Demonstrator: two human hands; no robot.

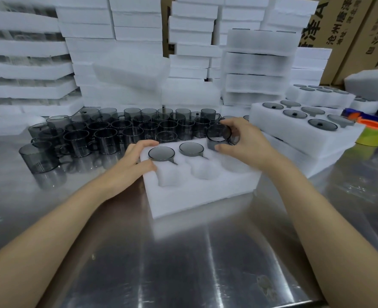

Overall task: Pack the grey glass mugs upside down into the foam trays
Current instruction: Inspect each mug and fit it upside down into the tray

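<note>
Nearest, item one: steel table (183,263), reflective top, both forearms reaching across it.

Item two: foam tray (201,196), six pockets in two rows. The near row's three pockets are vacant. In the far row, two seated mugs (161,153) sit base-up in the left and middle pockets, handles in their slots.

Item three: left hand (137,158), fingers curled over the tray's far-left corner, thumb on the foam just beside the first mug. It grips the tray and carries no glass.

Item four: right hand (245,141), fingers and thumb closed round the third mug (219,135). The mug is tilted over the far-right pocket, not yet seated.

Handling note: likely best to level the mug mouth-down and turn its handle to the pocket's slot before pressing. Keep the left hand bracing the foam so the tray does not slide on the slick metal.

Item five: loose mugs (108,134), a crowded stock standing upright behind the tray.

Item six: filled trays (294,127), stacked at right, and beside them rolls of tape (372,132).

Farthest: foam stacks (117,41) and printed cartons (350,30).
</note>
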